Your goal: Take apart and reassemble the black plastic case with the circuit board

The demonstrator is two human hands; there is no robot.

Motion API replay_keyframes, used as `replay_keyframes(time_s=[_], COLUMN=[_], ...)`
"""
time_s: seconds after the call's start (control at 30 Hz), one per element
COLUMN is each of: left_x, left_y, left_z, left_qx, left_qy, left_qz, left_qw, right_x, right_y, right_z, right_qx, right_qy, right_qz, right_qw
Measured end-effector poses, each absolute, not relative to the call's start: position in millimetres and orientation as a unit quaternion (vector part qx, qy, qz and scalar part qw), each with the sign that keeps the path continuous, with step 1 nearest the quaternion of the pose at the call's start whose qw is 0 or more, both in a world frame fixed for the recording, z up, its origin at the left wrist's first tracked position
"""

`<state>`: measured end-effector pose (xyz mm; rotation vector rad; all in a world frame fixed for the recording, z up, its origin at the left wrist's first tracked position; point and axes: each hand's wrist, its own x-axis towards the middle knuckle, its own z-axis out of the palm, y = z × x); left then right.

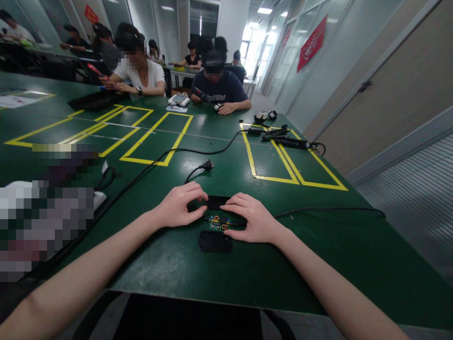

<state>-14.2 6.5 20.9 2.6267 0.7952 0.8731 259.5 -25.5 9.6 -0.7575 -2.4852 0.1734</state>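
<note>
A small green circuit board (214,225) with copper coils and coloured wires lies on the table between my hands. Beyond it is one black plastic case half (216,203); a second black case half (215,242) lies on the near side. My left hand (184,204) has its fingers and thumb apart, their tips by the left end of the far half. My right hand (253,216) is curved and spread, fingertips at that half's right end and thumb beside the board's right edge. Whether the fingertips touch the case is hard to tell.
A black cable (198,151) crosses the green table (283,278), and a plug (207,165) lies beyond my left hand. Another cable (332,208) runs right. Yellow tape (276,179) marks rectangles; black tools (290,141) lie far right. Co-workers (219,89) sit opposite.
</note>
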Motion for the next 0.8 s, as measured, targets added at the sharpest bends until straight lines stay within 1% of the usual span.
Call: replay_keyframes(time_s=[0.07,0.2,0.33,0.53,0.8], left_x=[-14.8,-14.0,-11.5,-11.4,-9.3], left_y=[5.8,4.0,2.5,4.1,8.3], left_z=[20.9,18.7,16.4,14.5,8.5], left_qx=[0.907,0.912,0.910,0.909,0.899], left_qy=[0.282,0.278,0.282,0.289,0.339], left_qz=[0.284,0.243,0.226,0.224,0.224], left_qw=[0.134,0.180,0.204,0.198,0.162], right_x=[259.5,258.9,258.6,258.4,261.7], right_y=[-25.7,-26.3,-25.9,-26.0,-23.0], right_z=[10.1,9.8,8.5,8.1,-2.3], right_qx=[-0.283,-0.291,-0.300,-0.303,-0.353], right_qy=[-0.919,-0.917,-0.914,-0.907,-0.897], right_qz=[0.056,0.059,0.071,0.092,0.077], right_qw=[0.269,0.265,0.264,0.276,0.255])
